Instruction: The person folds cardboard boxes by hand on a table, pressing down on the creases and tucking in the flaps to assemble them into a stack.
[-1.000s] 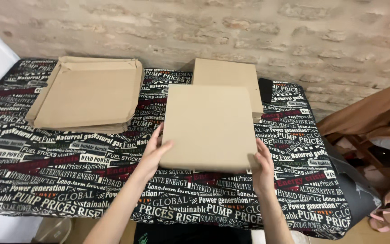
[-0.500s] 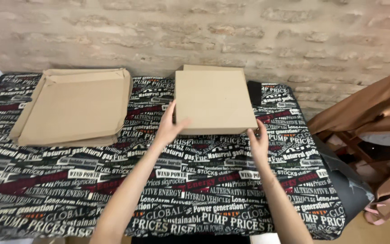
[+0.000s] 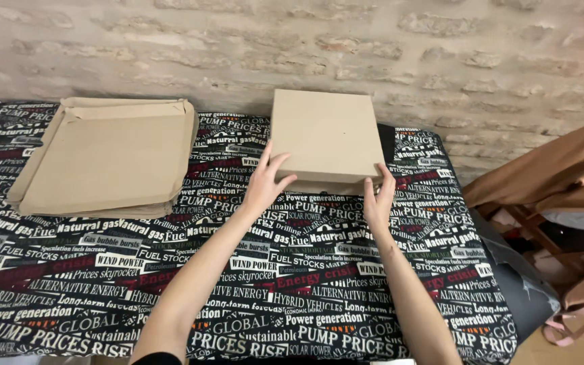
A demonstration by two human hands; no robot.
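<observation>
Both hands on the closed cardboard box point(image 3: 324, 138), one per near corner. Left hand point(image 3: 265, 184) with fingers spread flat against the near-left edge, thumb hooked along the front side. Right hand point(image 3: 378, 200) pressed up against the near-right corner, fingers pointing upward along the side. Not a full wrap-around grip, more a loose pinch at each corner, fingers apart and resting on the cardboard.

Box sitting at the far edge of the tabletop point(image 3: 319, 297), right of centre, close to the brick wall point(image 3: 292, 47), and looks stacked on another one just like it, a sliver of a second edge peeking out below.

Probably light and fairly stiff, thin corrugated stuff, so easy to dent at the corners. Flat palms under or along the sides likely safer than squeezing the lid. Surface matte, not slippery.

Over by the far-left corner, a pile of unfolded flat box blanks point(image 3: 106, 159). Black printed tablecloth under everything. Wooden chair point(image 3: 549, 182) off the right edge.
</observation>
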